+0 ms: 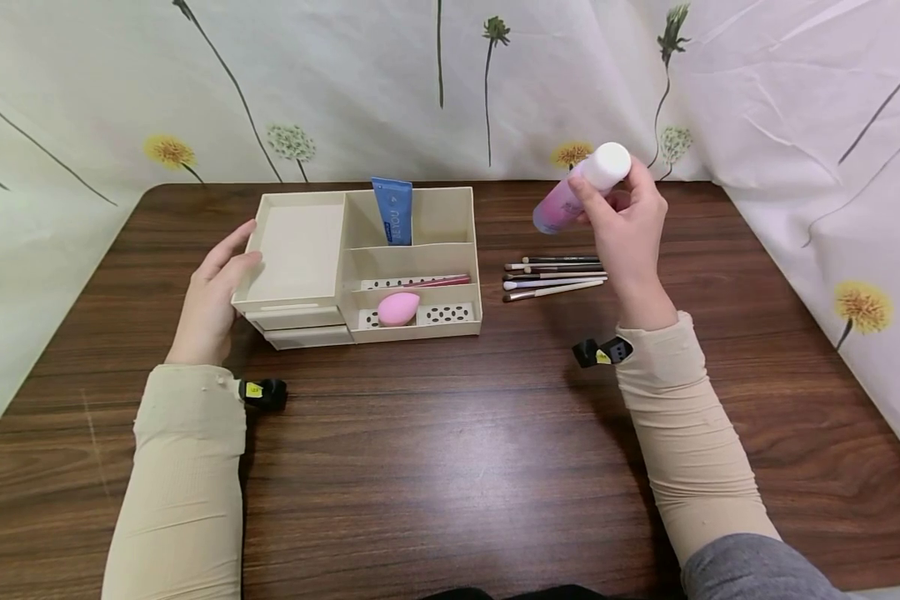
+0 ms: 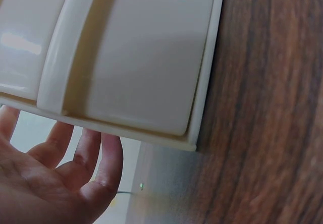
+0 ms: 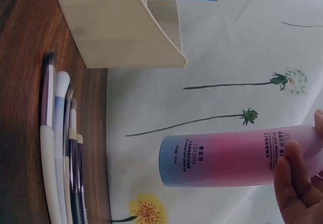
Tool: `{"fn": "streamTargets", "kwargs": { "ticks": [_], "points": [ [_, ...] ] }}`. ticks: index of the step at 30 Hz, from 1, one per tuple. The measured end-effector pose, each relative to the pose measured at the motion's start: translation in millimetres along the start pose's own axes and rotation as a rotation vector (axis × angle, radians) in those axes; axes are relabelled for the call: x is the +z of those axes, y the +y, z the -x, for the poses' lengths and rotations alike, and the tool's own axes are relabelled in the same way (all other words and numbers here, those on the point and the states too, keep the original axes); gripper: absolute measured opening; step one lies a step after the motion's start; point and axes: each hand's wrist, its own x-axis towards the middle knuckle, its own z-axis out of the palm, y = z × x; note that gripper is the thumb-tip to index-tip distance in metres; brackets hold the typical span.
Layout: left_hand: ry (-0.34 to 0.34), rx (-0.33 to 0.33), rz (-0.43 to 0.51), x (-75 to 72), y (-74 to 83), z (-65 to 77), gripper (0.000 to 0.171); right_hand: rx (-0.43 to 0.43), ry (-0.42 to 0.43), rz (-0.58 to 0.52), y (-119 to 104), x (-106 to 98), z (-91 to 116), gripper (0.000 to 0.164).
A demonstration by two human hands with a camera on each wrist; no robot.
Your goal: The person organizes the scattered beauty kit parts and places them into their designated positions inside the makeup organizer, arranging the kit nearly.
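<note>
In the head view my right hand [image 1: 630, 225] grips a pink-to-blue bottle [image 1: 558, 206] near its white cap [image 1: 609, 162]. It holds the bottle tilted in the air above the back of the table; the right wrist view shows print on the bottle [image 3: 222, 158]. My left hand [image 1: 210, 292] rests against the left side of a cream desktop organizer [image 1: 300, 250], its fingers fairly straight along that side in the left wrist view. A blue tube [image 1: 394, 212] stands in the organizer's back compartment. Reddish slim sticks [image 1: 442, 282] lie in the middle one, and a pink makeup sponge [image 1: 398, 309] sits in front.
Several makeup brushes [image 1: 555, 275] lie on the brown wooden table [image 1: 450, 467], between the organizer and my right forearm. Two drawers [image 1: 300, 317] face front at the organizer's left. A white floral cloth [image 1: 390, 92] hangs behind the table.
</note>
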Motion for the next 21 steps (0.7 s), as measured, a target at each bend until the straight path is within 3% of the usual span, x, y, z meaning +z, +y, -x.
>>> {"fn": "streamTargets", "kwargs": {
  "ticks": [7, 21],
  "points": [
    [-0.001, 0.0, 0.0, -0.8, -0.2, 0.6, 0.05, -0.087, -0.019, -0.02, 0, 6, 5, 0.04],
    [0.0, 0.004, 0.014, -0.6, -0.1, 0.2, 0.05, -0.174, -0.057, -0.075, 0, 18, 12, 0.037]
  ]
}}
